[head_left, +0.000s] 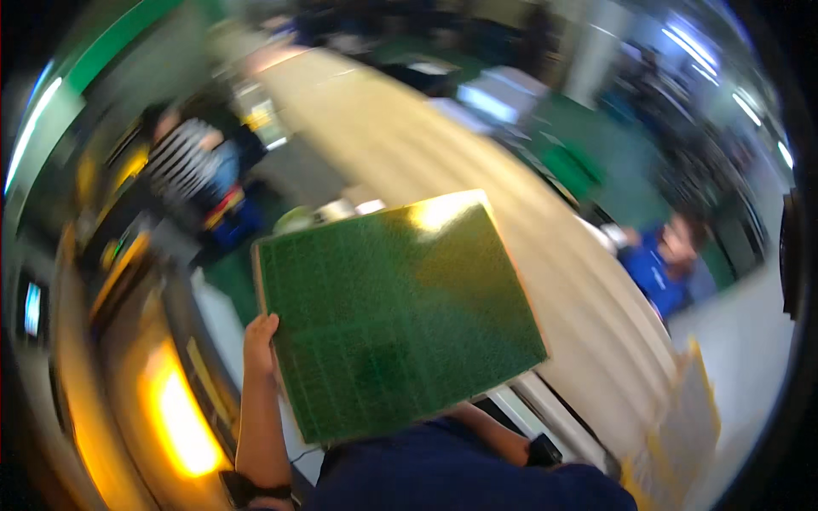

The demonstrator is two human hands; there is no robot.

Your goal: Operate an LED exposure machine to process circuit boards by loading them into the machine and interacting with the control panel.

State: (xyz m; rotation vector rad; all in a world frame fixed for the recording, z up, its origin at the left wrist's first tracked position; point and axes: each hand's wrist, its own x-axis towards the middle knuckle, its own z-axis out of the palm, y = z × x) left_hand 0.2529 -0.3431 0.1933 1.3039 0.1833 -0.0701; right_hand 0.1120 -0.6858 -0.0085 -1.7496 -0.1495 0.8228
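Note:
A large rectangular green circuit board panel (400,315) with a faint grid of tracks is held up and tilted in front of me. A bright reflection lies near its far edge. My left hand (262,345) is closed on the panel's left edge, the thumb over the face and the fingers behind. My right forearm passes under the near edge of the panel, which hides my right hand, so its fingers do not show.
A long pale tabletop (477,179) runs from the far left to the right. Yellow-lit equipment (175,417) stands at my left. A person in stripes (187,162) is at the far left, and a person in blue (665,264) is across the table. A yellow-edged sheet (686,417) is at right.

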